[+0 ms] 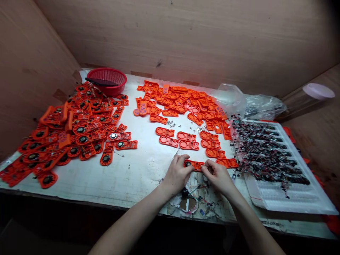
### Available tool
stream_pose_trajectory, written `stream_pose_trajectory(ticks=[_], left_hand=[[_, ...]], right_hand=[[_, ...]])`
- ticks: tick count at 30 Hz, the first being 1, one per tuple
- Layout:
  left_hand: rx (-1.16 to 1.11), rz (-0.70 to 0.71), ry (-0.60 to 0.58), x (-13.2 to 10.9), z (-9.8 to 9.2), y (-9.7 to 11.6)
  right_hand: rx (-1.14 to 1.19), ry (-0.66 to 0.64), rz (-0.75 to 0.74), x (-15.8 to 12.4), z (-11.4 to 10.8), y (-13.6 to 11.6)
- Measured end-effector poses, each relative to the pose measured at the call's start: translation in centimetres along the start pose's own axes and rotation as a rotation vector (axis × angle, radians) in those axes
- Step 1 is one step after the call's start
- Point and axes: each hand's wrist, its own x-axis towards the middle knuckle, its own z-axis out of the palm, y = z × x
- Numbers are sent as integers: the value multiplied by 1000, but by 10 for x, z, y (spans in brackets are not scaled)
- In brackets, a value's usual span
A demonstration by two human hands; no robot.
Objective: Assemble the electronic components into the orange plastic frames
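An orange plastic casing half (197, 165) lies on the table close to the front edge, with a dark round part at its left end. My left hand (177, 173) grips that end between thumb and fingers. At the right end, the fingertips of my right hand (216, 174) are pinched together; whatever they hold is too small to make out. Just beyond my hands, several orange casings (188, 145) are laid out in short rows, open side up. Small metal pieces (200, 129) are scattered behind them. Loose wires (198, 193) lie below my hands.
A heap of orange casings with round parts fitted (79, 136) covers the left side. A red basket (117, 88) stands behind it. More casings (180, 101) are piled at the back. On the right, a white tray (300, 203) bears bundles of wired parts. Plastic bags (261, 106) lie behind it.
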Motion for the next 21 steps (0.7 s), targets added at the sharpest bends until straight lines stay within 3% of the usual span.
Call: stream_pose_trajectory(ticks=[14,21], left_hand=[[-49,-35,37,-1,2,4],[-92,-30,27,-1,1,1]], right_hand=[[-207,-40,78,9,-2,-18],[-506,152,131,4,16,-41]])
